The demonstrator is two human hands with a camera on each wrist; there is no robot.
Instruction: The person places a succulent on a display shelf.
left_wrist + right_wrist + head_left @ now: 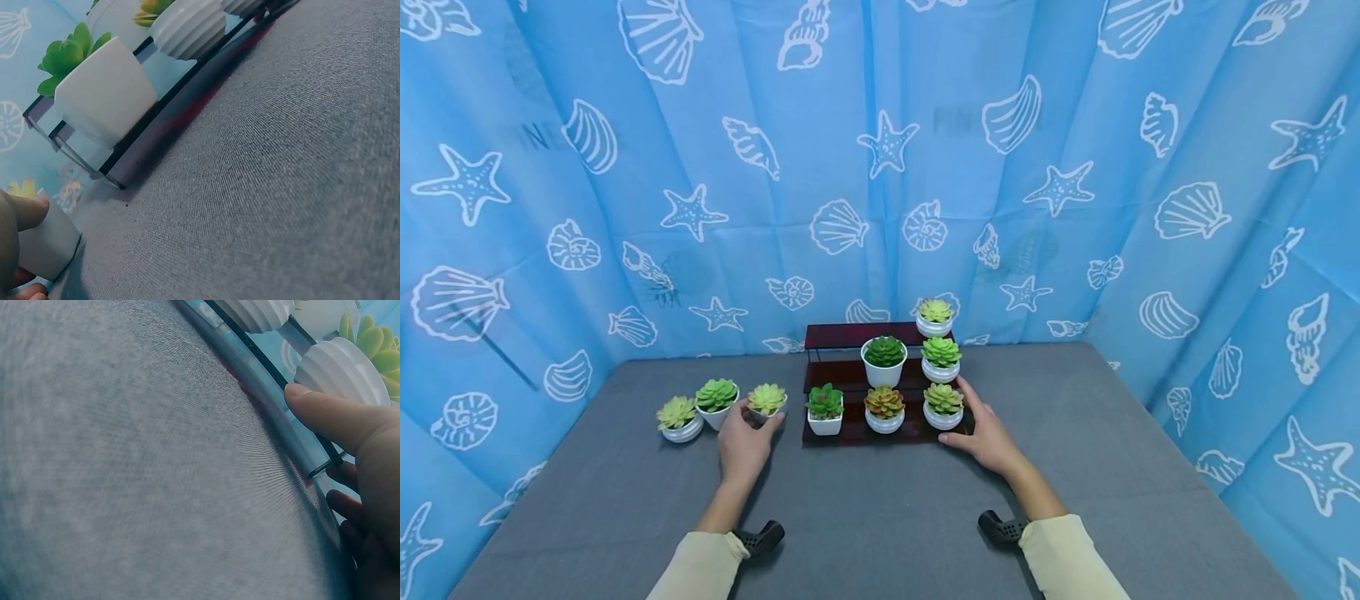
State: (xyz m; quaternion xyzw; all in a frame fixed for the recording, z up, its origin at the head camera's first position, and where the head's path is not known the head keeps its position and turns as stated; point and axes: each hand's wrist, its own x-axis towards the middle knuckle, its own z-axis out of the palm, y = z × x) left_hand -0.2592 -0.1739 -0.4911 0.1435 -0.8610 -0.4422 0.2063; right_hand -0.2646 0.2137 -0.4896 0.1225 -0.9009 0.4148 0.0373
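My left hand [747, 448] grips a small white pot with a yellow-green succulent [767, 399], left of a dark red three-tier stand [842, 336]. Its thumb lies against the pot wall, and the pot's base is at the cloth. At the stand's front right corner, my right hand [987, 437] holds the frame, thumb on the front edge and other fingers bent round the side. Right beside that thumb is a ridged white pot with a yellow-green succulent [943, 406]. In the right wrist view the thumb [325, 415] partly covers this pot [342, 370].
Two more potted succulents, a green one [717, 401] and a yellow-green one [678, 417], stand left of my left hand. Several potted succulents, among them a square-potted one [825, 408], sit on the stand. Grey cloth [880, 517] covers the table; a blue shell-patterned curtain [880, 200] hangs behind.
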